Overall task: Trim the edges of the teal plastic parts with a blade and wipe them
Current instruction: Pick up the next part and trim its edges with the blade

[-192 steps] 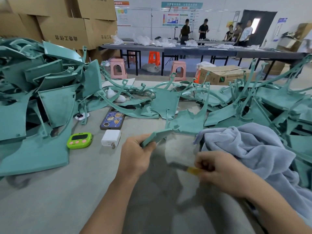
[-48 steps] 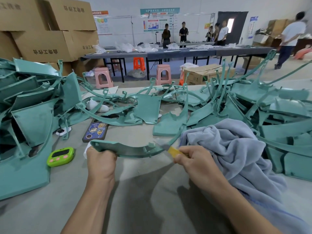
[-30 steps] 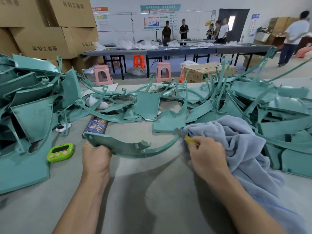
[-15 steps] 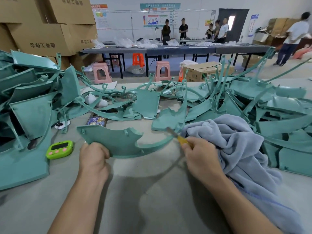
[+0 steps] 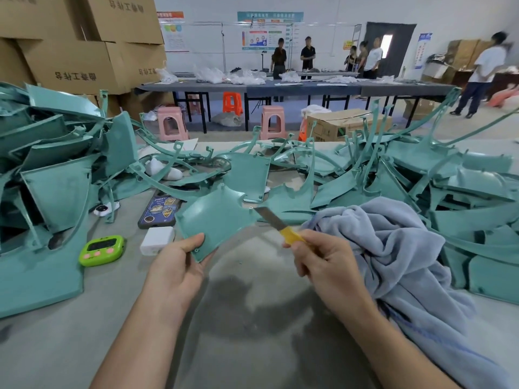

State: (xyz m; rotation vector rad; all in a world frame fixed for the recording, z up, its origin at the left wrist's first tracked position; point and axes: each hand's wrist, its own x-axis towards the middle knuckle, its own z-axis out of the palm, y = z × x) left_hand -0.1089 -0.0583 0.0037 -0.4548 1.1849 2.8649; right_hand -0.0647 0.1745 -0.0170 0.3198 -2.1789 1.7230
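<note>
A factory workshop: heaps of identical teal plastic parts (image 5: 59, 189) cover the near worktable (image 5: 252, 318), stacked cardboard boxes (image 5: 84, 49) rise far left, and workers stand by a long far table (image 5: 295, 87).

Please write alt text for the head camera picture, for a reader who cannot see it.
A left hand holds a flat teal part by its lower corner over a grey table; the right hand holds a yellow-handled blade, tip by the part's right edge. More teal parts are heaped around, and a grey-blue cloth lies at the right.
</note>
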